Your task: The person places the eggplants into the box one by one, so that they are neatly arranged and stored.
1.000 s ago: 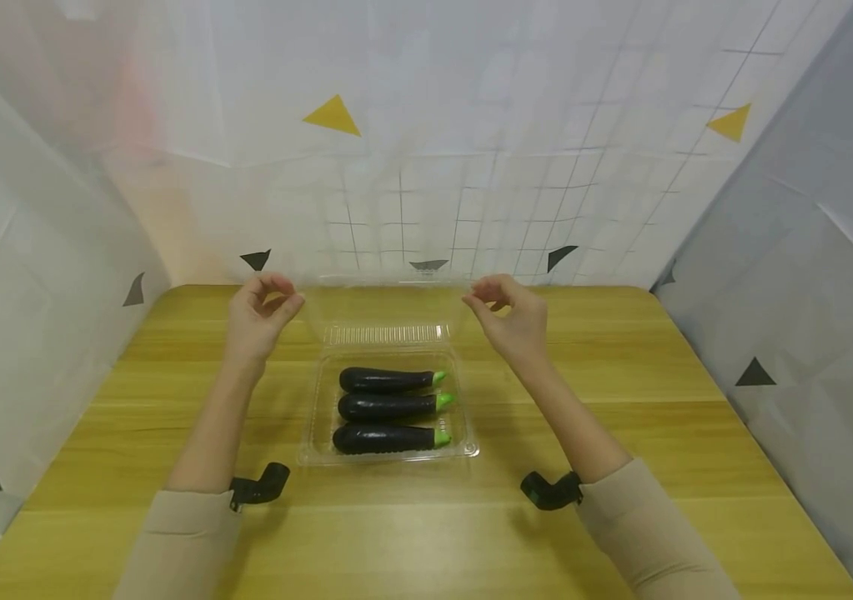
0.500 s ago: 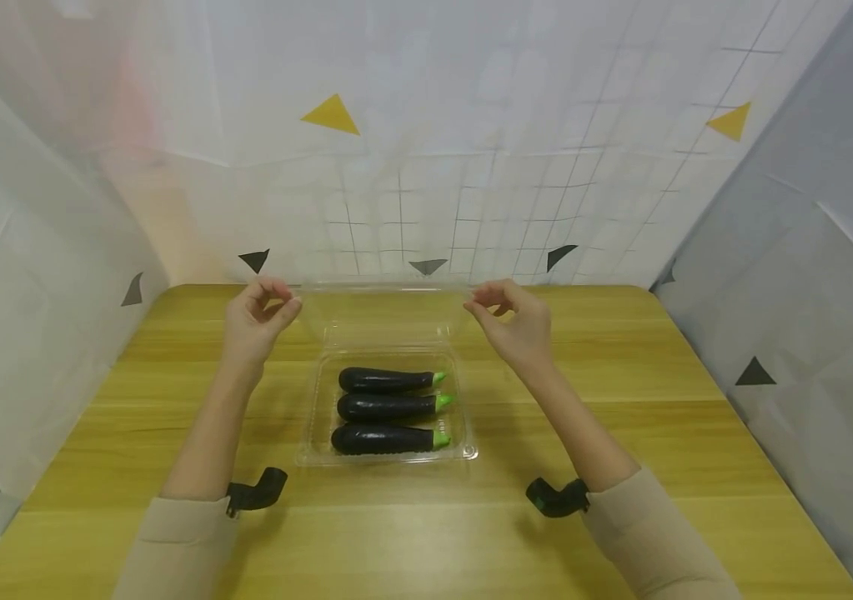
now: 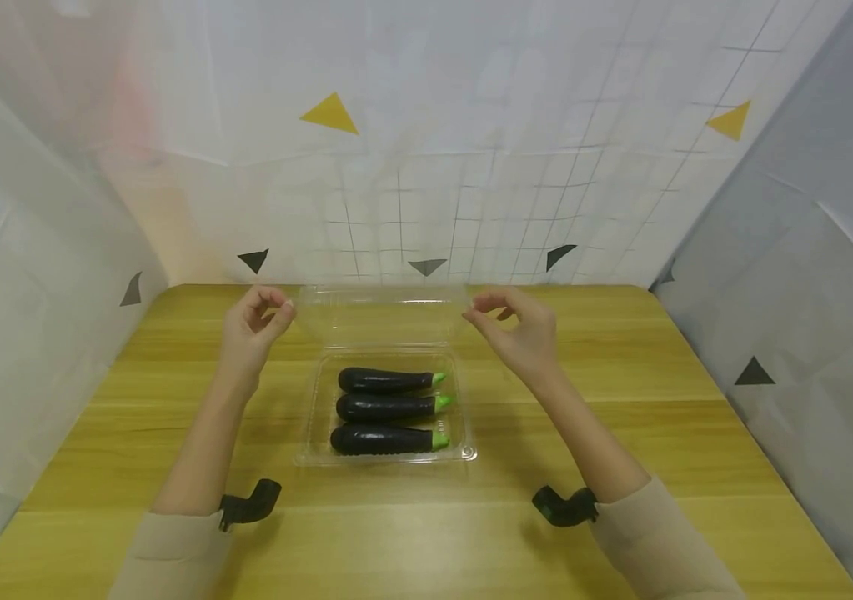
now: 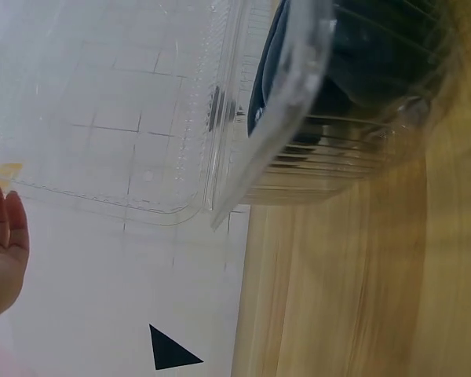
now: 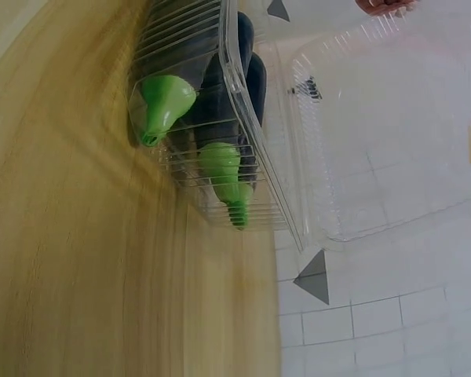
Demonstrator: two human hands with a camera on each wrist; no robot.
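A clear plastic clamshell box (image 3: 313,425) lies on the table with its lid (image 3: 384,317) raised at the back. Three dark eggplants (image 3: 384,407) with green stem ends lie side by side in its base. My left hand (image 3: 252,329) pinches the lid's left edge with thumb and fingers. At the opposite edge, my right hand (image 3: 519,332) pinches likewise. In the left wrist view, the left hand's fingers (image 4: 16,224) meet the lid's edge. Green stem ends (image 5: 165,106) show through the box wall in the right wrist view; the right hand is outside that view.
The box stands on a wood-grain table (image 3: 411,542). Behind it rises a pale sheet wall (image 3: 426,192) with grid lines and triangle marks, and similar sheets flank both sides. A black camera mount (image 3: 249,502) juts inward from the left wrist, another (image 3: 564,506) from the right.
The lid's upper edge has come slightly lower in the head view, and both hands have moved down with it, spreading a little apart. The eggplants and the base stay in place.
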